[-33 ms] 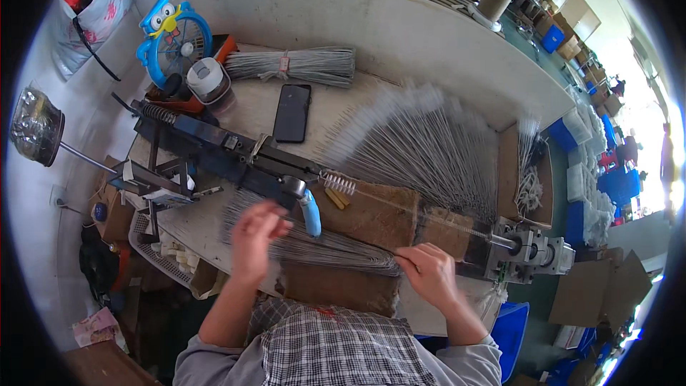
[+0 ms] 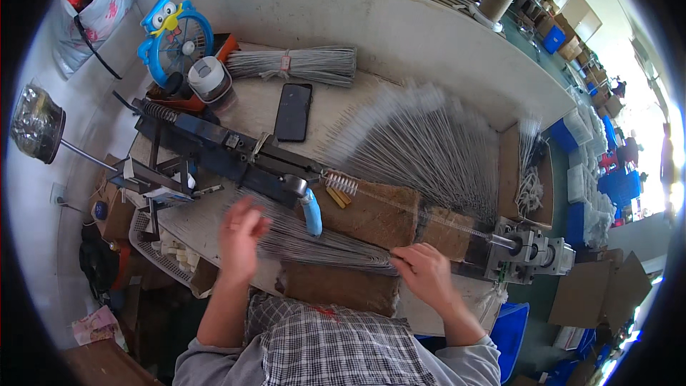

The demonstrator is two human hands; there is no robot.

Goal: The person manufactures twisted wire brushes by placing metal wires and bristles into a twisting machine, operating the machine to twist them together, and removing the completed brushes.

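Left hand (image 2: 241,237) shifted, handle (image 2: 311,214) apparently over wires (image 2: 329,247)

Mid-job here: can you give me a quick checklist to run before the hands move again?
1. Right hand at the near wires: ok, at their bunched right end.
2. Right hand's grip on a wire: cannot tell, too fine to see.
3. Left hand empty: cannot tell, its fingers are blurred.
4. Near wires gathered along their length: not ok, they fan out leftward.
5. Blue handle free of both hands: ok, neither touches it.
6. Phone off the machine: ok, flat on the table behind it.
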